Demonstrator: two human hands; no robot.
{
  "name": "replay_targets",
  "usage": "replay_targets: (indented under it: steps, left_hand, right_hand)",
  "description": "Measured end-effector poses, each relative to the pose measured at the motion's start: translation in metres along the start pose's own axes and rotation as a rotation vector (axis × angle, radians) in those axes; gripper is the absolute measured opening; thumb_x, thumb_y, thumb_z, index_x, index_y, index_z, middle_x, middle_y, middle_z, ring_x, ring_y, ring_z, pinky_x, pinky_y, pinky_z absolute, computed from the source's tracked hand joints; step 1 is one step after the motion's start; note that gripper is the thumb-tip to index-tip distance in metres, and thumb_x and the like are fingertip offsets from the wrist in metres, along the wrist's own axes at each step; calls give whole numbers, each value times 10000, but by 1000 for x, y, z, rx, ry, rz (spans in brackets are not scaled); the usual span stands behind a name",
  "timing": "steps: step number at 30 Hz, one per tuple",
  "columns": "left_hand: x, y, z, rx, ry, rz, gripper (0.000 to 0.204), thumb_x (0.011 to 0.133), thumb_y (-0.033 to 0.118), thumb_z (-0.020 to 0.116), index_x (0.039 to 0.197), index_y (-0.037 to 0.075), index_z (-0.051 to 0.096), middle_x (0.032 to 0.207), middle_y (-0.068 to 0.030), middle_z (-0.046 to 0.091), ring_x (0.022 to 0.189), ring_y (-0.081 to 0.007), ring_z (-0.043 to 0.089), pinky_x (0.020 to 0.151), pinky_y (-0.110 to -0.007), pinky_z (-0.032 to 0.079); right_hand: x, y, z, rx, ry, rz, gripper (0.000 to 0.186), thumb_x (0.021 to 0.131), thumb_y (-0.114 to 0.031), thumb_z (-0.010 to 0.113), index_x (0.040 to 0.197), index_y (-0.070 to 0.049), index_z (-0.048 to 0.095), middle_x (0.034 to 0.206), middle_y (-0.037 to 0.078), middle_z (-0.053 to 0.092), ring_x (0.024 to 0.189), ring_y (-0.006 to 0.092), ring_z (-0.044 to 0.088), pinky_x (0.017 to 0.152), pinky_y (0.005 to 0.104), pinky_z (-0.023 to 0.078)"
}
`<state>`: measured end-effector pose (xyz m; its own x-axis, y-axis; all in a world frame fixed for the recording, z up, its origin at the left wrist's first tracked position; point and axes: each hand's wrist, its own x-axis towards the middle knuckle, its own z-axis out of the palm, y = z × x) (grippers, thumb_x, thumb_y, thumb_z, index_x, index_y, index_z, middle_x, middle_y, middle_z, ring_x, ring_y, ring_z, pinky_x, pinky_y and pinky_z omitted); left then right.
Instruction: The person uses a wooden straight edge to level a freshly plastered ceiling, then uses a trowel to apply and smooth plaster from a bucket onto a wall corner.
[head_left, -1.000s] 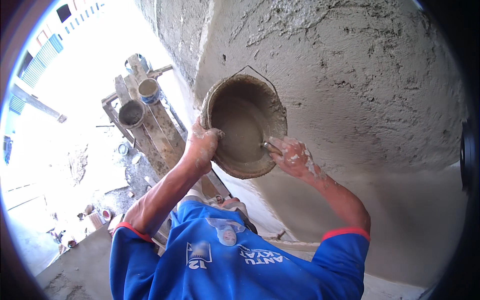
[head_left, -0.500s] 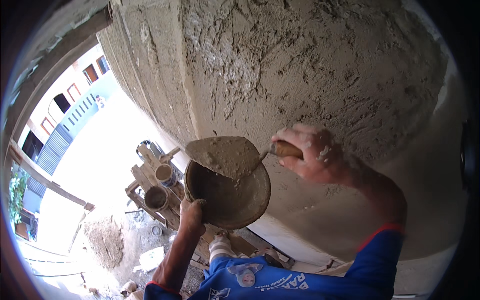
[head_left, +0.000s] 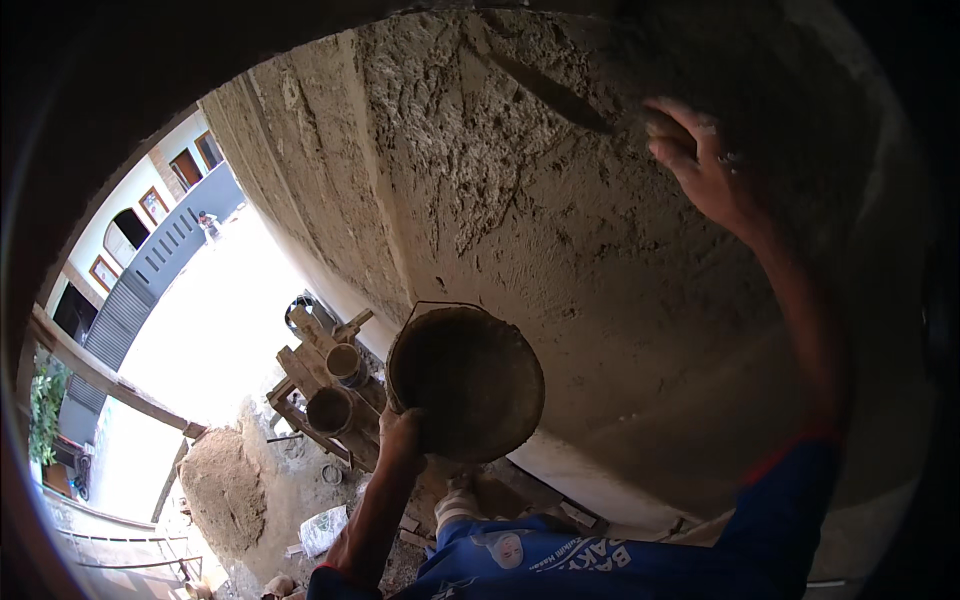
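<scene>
My right hand (head_left: 705, 165) is raised at the upper right, gripping a trowel (head_left: 550, 90) whose dark blade lies against or very close to the rough mortar wall (head_left: 560, 240); the exact contact is unclear. My left hand (head_left: 400, 435) grips the rim of a mortar-crusted bucket (head_left: 470, 385) at lower centre, with its wire handle standing up. The inside of the bucket is in shadow, so how much it holds cannot be told.
Below left, plank scaffolding (head_left: 310, 365) bears small buckets (head_left: 344, 362). A sand pile (head_left: 225, 480) lies beside rubble on the ground. A slanting timber (head_left: 110, 375) crosses the left side. A distant person (head_left: 208, 225) is by the blue-grey fence.
My right hand has risen from the bucket with a mortar-loaded trowel and is now up at the wall. The view has tilted toward the wall, and the bucket sits lower in it.
</scene>
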<state>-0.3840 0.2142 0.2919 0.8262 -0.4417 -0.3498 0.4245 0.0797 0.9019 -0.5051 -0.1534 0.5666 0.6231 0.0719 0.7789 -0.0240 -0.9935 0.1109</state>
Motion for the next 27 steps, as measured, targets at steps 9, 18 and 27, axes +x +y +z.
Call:
replay_targets:
  steps: [9,18,27]
  left_hand:
    - [-2,23,19,2,-54,38,205,833,105,532,1002,16,604,720,-10,588,569,-118,559,489,-247,451]
    - [10,25,27,8,-87,38,184,836,107,544,991,15,582,747,-34,592,569,-129,565,476,-260,455]
    - [5,45,4,-14,43,81,128,827,66,512,928,21,577,684,-31,565,523,-141,554,443,-265,453]
  right_hand:
    - [-121,-124,86,-354,-678,-96,214,860,-226,606,1062,-156,597,939,65,578,825,263,622,716,382,517]
    - [-240,-110,184,527,-279,-21,359,769,-201,715,1111,-189,610,901,43,541,767,211,595,634,332,515]
    - [-113,-118,100,412,-571,140,339,778,-177,714,1097,-104,628,932,97,624,795,251,649,665,325,517]
